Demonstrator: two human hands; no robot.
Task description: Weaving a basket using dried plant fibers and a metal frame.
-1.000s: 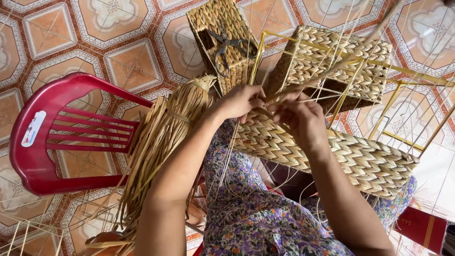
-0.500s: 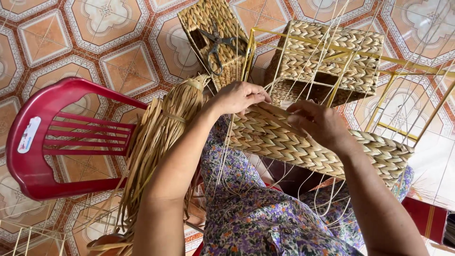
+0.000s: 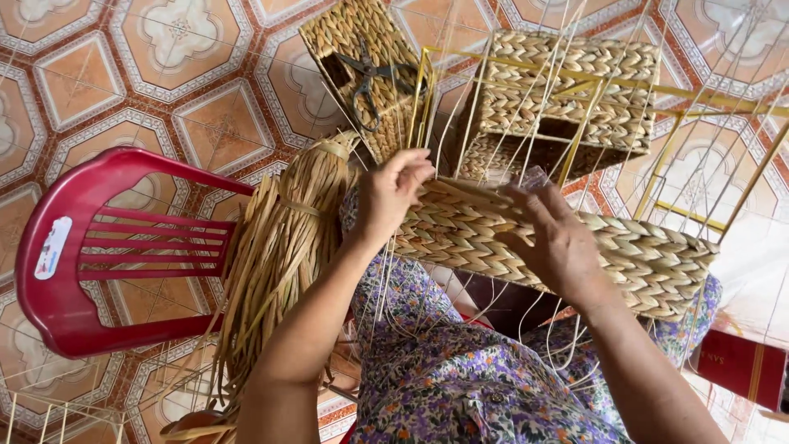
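On the patterned tile floor [image 3: 123, 74], a red plastic chair [image 3: 90, 255] lies at the left, well apart from two finished woven baskets [image 3: 575, 90] beyond the work; scissors [image 3: 370, 74] rest on the nearer one. Across the lap, over a floral dress [image 3: 460, 386], lies the half-woven basket [image 3: 575, 247], its long axis running left to right and dipping toward the right, thin pale strands rising from it beside a yellow wire frame [image 3: 575, 82]. A bundle of dried straw [image 3: 283, 247] hangs just beside the left forearm. The left hand [image 3: 390, 193] curls loosely on the basket's left end, fingers pinching at the rim; the right hand [image 3: 555, 242], fingers spread, presses flat on its middle, holding no separate object.
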